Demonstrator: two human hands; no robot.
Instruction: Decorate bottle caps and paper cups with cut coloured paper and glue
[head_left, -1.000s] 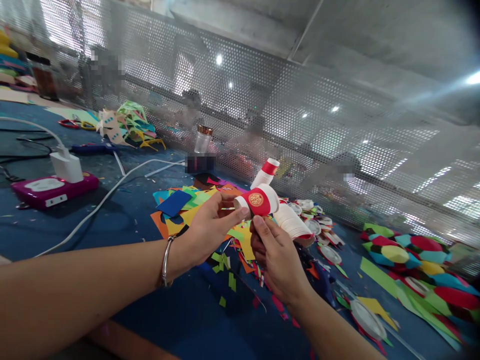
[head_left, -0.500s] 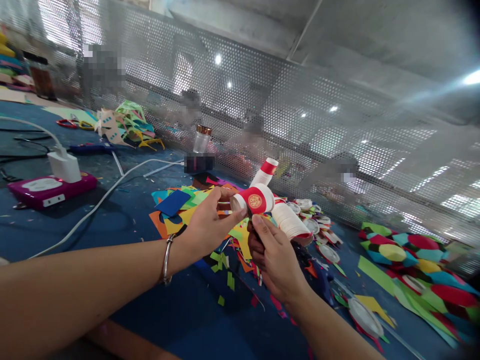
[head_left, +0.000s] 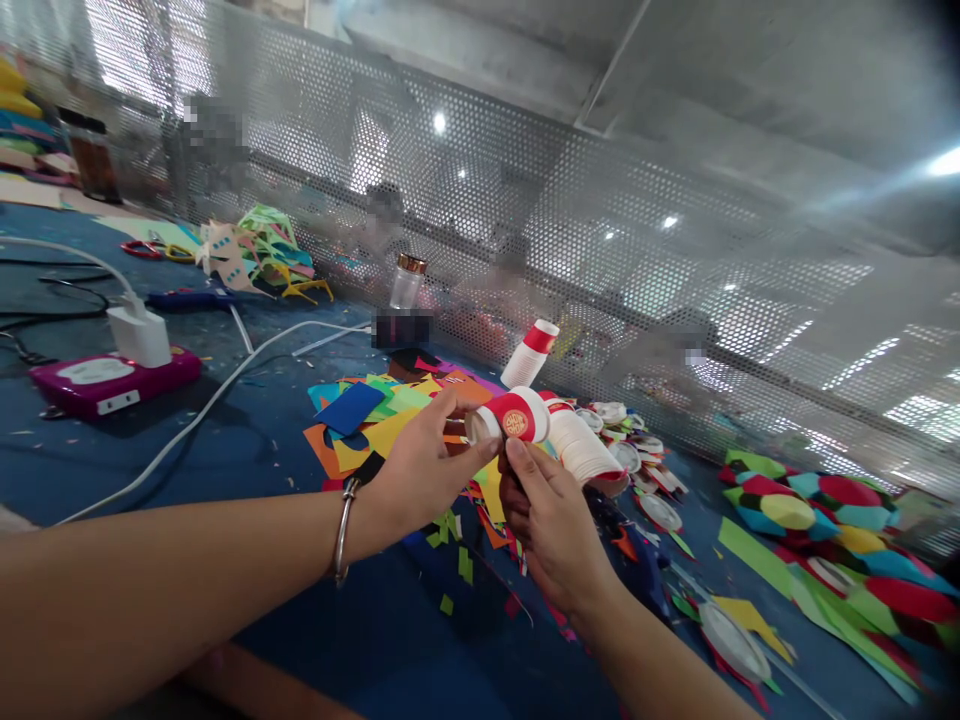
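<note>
A red and white paper cup [head_left: 514,414] with a round gold emblem lies on its side in the air between my hands. My left hand [head_left: 420,462] grips its left end between thumb and fingers. Against its lower side is the thumb of my right hand [head_left: 551,515], whose other fingers are curled. A small dark thing shows by that thumb, too hidden to name. Just behind stands a tilted stack of paper cups [head_left: 530,354]. Another stack of cups [head_left: 581,445] lies on its side to the right.
Coloured paper pieces [head_left: 386,405] cover the blue table [head_left: 300,610] beyond my left hand. White round pieces [head_left: 731,635] and patchwork-coloured items [head_left: 810,505] lie right. A magenta power strip [head_left: 112,385], white cable [head_left: 214,395] and glass jar [head_left: 407,282] stand left, before a perforated metal screen [head_left: 585,200].
The cup and both hands sit slightly lower in the picture, and the cup has tilted a little. The view itself has shifted slightly. Both hands keep their hold.
</note>
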